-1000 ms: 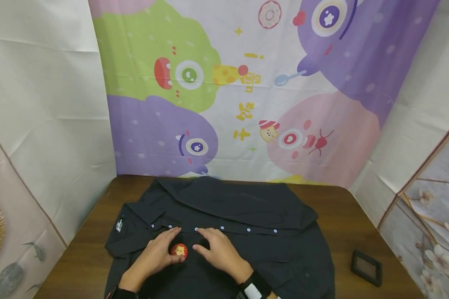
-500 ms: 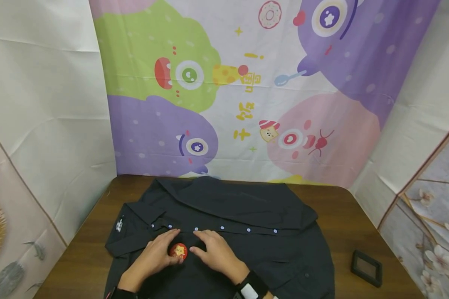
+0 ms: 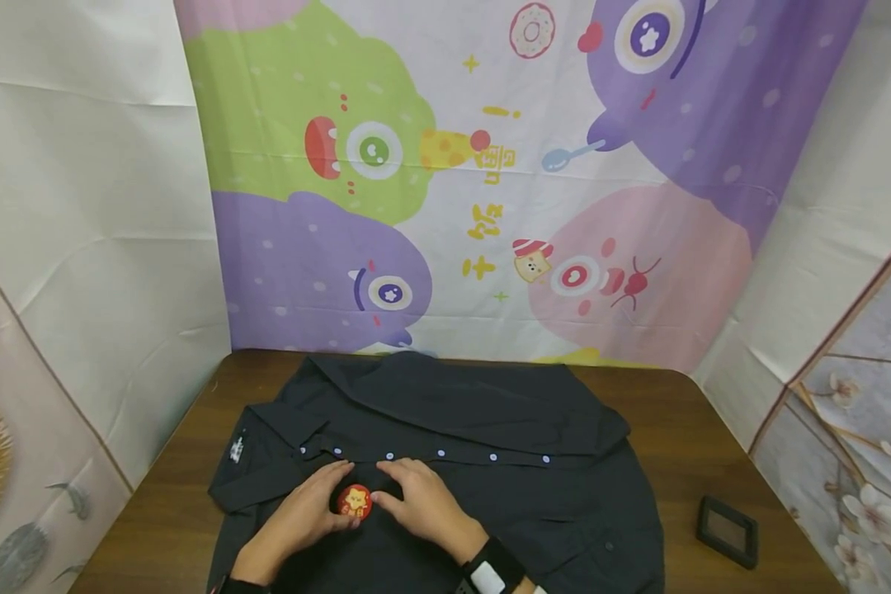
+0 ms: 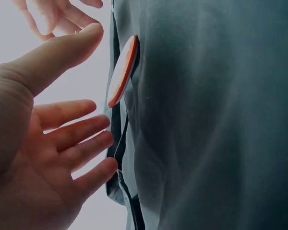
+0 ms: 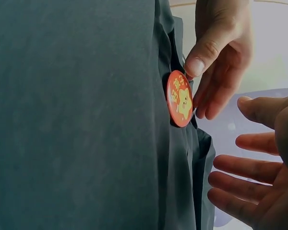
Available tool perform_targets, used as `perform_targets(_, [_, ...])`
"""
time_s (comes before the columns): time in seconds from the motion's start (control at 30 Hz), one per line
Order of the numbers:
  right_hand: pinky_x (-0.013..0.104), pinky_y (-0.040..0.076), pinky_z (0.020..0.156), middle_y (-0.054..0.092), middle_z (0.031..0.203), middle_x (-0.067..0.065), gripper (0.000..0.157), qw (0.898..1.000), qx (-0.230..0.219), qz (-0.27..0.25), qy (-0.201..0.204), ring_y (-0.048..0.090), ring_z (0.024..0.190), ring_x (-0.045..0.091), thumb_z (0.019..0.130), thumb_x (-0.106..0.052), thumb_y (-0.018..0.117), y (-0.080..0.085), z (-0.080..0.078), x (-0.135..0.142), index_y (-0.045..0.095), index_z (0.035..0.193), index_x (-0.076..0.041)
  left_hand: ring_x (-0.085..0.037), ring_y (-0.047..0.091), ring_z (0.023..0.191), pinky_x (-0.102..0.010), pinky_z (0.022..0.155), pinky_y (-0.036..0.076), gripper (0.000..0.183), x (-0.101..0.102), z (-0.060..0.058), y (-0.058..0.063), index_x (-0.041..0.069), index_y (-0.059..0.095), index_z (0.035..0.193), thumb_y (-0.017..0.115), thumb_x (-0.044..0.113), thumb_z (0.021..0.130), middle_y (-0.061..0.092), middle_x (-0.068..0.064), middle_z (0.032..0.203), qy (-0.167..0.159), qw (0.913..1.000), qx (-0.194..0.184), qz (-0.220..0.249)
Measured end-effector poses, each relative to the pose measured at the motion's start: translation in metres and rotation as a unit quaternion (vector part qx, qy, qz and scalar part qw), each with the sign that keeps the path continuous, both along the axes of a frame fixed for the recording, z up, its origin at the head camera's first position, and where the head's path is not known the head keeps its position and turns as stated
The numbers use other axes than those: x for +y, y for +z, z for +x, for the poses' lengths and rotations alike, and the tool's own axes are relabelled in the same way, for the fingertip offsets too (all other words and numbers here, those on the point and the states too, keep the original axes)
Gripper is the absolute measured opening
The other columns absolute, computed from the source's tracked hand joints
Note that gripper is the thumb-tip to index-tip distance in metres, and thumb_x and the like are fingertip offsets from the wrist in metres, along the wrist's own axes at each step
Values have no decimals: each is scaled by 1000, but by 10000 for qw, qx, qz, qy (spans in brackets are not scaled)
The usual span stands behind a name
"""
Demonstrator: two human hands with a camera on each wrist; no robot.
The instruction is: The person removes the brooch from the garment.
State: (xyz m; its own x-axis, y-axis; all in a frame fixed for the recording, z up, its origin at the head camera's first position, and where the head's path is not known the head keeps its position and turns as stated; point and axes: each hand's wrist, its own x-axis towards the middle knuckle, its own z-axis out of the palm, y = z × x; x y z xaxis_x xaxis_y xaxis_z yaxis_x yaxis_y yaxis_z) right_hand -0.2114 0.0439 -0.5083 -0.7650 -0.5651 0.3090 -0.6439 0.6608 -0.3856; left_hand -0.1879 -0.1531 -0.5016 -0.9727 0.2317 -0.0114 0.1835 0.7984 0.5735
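Observation:
A black button-up shirt [image 3: 564,503] lies spread on the table, and on it is a round red pin badge [image 3: 354,501] with a yellow star figure. My left hand [image 3: 304,513] is at the badge's left side, fingers extended and thumb by its lower edge. On the other side is my right hand [image 3: 426,505], its fingers spread and thumb tip close to the badge's right edge. In the left wrist view the badge [image 4: 123,72] appears nearly edge-on, standing a little off the cloth. The right wrist view shows its printed face [image 5: 180,99]. Neither hand grips it.
White buttons [image 3: 441,453] run in a row along the shirt placket. A small black frame-like box [image 3: 704,521] lies on the brown table [image 3: 664,412] to the right. Behind hangs a cartoon-printed cloth [image 3: 483,322].
My right hand has moved slightly left and nearer to me, bringing its thumb closer to the badge. My left hand has shifted only a little; badge and shirt look the same.

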Motion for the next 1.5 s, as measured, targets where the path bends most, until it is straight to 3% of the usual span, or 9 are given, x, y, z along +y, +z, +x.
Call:
perform_targets(0.53, [33,51,86,66,109,3,40,9999,-66,53,89,59,100,15,87,-35,62,-5,-1,-7,62,119,-11,-39,43,122,-66,92,38,72,-1,1,-6,5,55,125,83,31,63,50,-20,133,61,9998,19,-208])
perform_targets(0.87, [32,51,86,66,110,3,40,9998,-7,98,145,59,99,15,88,-36,62,-2,0,-10,62,119,-11,-36,45,122,-57,99,39,69,-2,0,-6,1,56,122,83,27,64,51,-20,132,-8,10000,-68,-44])
perform_targets(1.23, [32,51,87,67,108,2,38,9996,86,160,234,59,99,13,88,-36,61,-2,-1,-14,62,118,-12,-36,47,120,-62,93,40,67,-3,-1,-6,3,58,121,83,28,63,53,-19,130,-4,9999,59,-114])
perform_targets(1.5, [32,51,87,67,108,2,36,9995,49,165,266,59,99,14,88,-33,61,-5,0,-17,62,118,-13,-35,48,119,-59,94,41,68,-4,1,-8,3,58,120,83,29,63,54,-18,130,-84,9998,99,-163])
